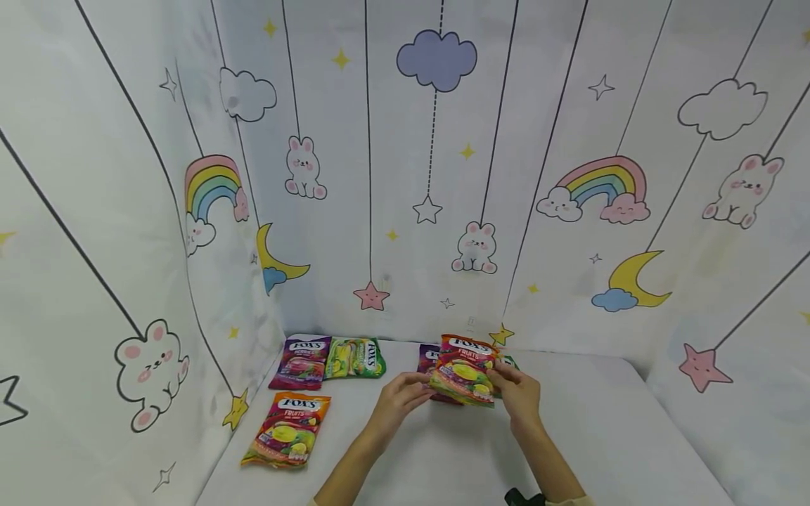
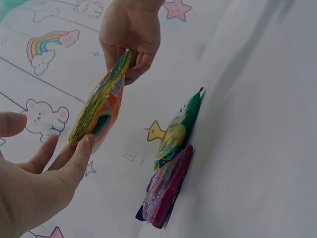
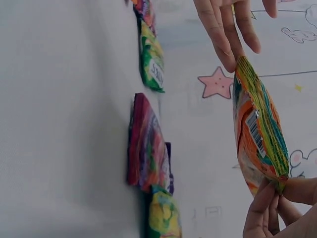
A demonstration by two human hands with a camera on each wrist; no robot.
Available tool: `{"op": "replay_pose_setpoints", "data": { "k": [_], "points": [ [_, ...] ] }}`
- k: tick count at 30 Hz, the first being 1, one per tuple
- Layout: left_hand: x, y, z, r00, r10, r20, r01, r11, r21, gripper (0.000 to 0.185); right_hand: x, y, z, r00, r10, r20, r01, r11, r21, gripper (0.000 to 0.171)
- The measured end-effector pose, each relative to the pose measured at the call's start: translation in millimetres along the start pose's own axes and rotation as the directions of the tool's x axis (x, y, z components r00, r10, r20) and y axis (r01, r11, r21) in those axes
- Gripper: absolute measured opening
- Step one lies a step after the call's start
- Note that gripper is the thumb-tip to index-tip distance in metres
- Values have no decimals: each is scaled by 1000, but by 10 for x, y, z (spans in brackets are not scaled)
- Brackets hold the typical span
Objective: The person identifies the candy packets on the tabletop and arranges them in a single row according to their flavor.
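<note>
Your right hand (image 1: 520, 393) pinches one end of a glossy orange Fox's Fruits candy bag (image 1: 465, 371), fingers and thumb closed on its crimped edge, as the right wrist view shows; your left hand (image 1: 399, 399) is spread and relaxed, its fingertips (image 2: 84, 148) just touching the bag's other end without gripping it. The orange bag is lifted clear of the white bench (image 1: 601, 422), hanging over a small pile at the back: a purple candy bag (image 2: 166, 196) with a green candy bag (image 2: 181, 126) lying partly on it. Left of the held bag, by the backdrop, a second purple bag (image 1: 302, 360) and a second green bag (image 1: 356, 357) lie flat side by side, and a second orange bag (image 1: 287, 429) lies just in front of that purple one. Judging by this, one set of three looks laid out on the left, while beside the held bag only two are down and overlapping, so the orange bag has yet to be set down.
</note>
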State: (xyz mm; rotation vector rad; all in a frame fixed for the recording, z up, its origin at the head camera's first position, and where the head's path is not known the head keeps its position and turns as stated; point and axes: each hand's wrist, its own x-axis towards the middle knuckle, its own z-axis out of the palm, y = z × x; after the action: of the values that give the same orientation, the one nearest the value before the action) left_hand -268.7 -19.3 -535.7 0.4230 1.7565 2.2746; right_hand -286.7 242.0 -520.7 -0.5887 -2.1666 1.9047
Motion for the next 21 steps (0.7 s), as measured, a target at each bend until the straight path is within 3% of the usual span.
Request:
{"op": "replay_pose_setpoints", "data": {
  "k": [21],
  "points": [
    [-237,23,-172,997,-11,-74,10,1000,-17,44,-159,19,199,996,-42,78,40,999,29,38]
  ]
}}
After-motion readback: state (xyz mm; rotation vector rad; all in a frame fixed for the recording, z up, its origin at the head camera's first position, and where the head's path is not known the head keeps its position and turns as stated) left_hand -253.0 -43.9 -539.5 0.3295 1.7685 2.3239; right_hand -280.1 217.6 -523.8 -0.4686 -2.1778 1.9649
